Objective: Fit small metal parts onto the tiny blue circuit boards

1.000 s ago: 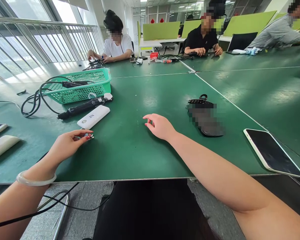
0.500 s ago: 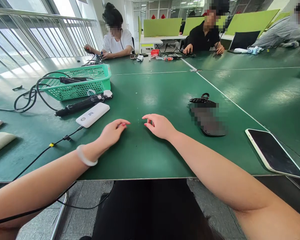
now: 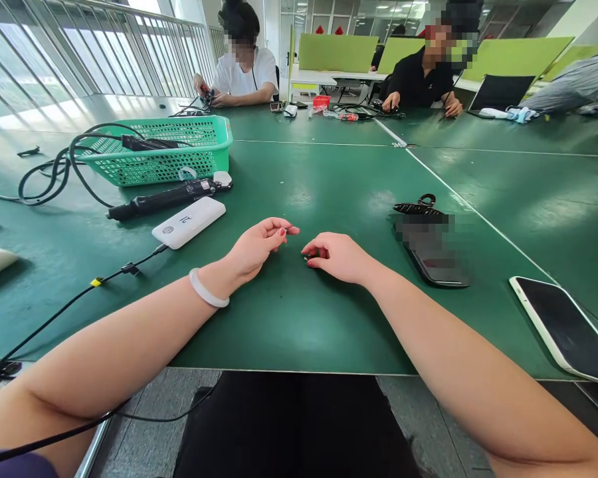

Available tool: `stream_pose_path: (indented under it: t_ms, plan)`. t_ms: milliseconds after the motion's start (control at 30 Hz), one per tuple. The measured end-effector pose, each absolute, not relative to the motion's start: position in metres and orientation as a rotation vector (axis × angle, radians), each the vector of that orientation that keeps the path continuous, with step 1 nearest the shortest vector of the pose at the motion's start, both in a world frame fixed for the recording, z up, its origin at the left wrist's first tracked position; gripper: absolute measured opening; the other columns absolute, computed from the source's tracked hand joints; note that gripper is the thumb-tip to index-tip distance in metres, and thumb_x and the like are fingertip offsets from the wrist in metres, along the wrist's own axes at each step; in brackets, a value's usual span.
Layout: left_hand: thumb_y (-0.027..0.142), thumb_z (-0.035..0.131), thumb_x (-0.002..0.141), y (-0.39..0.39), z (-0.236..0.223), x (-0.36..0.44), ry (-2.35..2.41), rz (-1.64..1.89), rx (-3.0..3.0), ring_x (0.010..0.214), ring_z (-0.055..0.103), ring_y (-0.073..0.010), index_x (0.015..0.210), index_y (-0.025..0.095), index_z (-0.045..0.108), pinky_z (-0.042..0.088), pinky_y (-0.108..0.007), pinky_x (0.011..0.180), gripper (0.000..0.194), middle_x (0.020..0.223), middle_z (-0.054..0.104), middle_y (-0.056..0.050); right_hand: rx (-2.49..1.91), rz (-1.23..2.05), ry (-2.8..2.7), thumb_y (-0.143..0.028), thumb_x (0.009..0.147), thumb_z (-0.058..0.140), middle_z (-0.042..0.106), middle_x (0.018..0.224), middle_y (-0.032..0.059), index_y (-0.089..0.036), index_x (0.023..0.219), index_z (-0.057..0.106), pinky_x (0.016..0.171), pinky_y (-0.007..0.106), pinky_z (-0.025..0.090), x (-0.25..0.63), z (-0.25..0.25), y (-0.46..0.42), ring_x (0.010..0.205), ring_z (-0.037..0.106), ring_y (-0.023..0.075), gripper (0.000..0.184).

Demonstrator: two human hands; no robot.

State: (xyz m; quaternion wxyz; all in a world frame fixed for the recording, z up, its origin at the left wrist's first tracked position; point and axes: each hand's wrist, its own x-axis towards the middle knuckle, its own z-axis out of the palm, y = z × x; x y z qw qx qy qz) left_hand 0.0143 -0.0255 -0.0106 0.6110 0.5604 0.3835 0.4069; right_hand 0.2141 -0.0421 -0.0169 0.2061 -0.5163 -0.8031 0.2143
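Note:
Above the green tabletop, my left hand is closed in a pinch, palm turned partly inward. A tiny bit of something shows at its thumb and fingertip, too small to name. My right hand is beside it, a small gap away. Its thumb and curled fingers close around a small dark, shiny piece, mostly hidden by the fingers. Left of my left hand lies a white power bank with a black cable plugged in. Right of my right hand are a black hair claw clip and a dark, partly blurred flat object.
A green plastic basket with black cables stands at back left, a black cylindrical tool before it. A white-edged phone lies near the right front edge. Across the table sit a person in white and one in black.
My left hand has moved right and turned, its fingers now pinched. My right hand's fingers have curled in, with a dark piece now visible there. The camera view has shifted slightly.

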Motion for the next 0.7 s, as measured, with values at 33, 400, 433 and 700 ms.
stream_pose_path:
  t_ms: [33, 400, 433, 700]
  plan:
    - [0.022, 0.056, 0.083, -0.026, -0.011, 0.015, 0.885, 0.921, 1.299, 0.076, 0.051, -0.0091, 0.093, 0.019, 0.058, 0.034, -0.024, 0.067, 0.011, 0.104, 0.066, -0.004, -1.435, 0.584, -2.249, -0.019, 0.075, 0.063, 0.062, 0.079, 0.0008, -0.02, 0.087, 0.069, 0.066, 0.027, 0.044, 0.213, -0.017, -0.043, 0.07, 0.056, 0.0119, 0.014]
    - [0.015, 0.035, 0.093, -0.039, -0.001, 0.026, 0.918, 0.834, 1.022, 0.076, 0.064, -0.0112, 0.086, 0.014, 0.052, 0.048, -0.032, 0.084, 0.018, 0.089, 0.058, -0.005, -1.344, 0.81, -1.937, -0.013, 0.078, 0.053, 0.071, 0.084, 0.0011, -0.021, 0.094, 0.069, 0.077, 0.031, 0.051, 0.208, -0.019, -0.048, 0.074, 0.065, 0.013, 0.024]
    - [0.014, 0.036, 0.092, -0.039, -0.001, 0.026, 0.902, 0.849, 1.0, 0.078, 0.065, -0.0115, 0.085, 0.014, 0.051, 0.047, -0.034, 0.088, 0.017, 0.089, 0.058, -0.004, -1.335, 0.838, -1.902, -0.014, 0.079, 0.052, 0.071, 0.083, 0.0013, -0.021, 0.093, 0.07, 0.077, 0.032, 0.051, 0.208, -0.018, -0.049, 0.073, 0.065, 0.0133, 0.024]
    - [0.016, 0.047, 0.089, -0.032, -0.009, 0.022, 0.82, 0.869, 1.096, 0.082, 0.061, -0.0105, 0.091, 0.016, 0.058, 0.045, -0.032, 0.086, 0.011, 0.089, 0.062, -0.003, -1.238, 1.068, -1.459, -0.027, 0.071, 0.067, 0.068, 0.069, 0.0032, -0.016, 0.081, 0.067, 0.064, 0.031, 0.053, 0.203, -0.011, -0.05, 0.061, 0.062, 0.0136, 0.015]
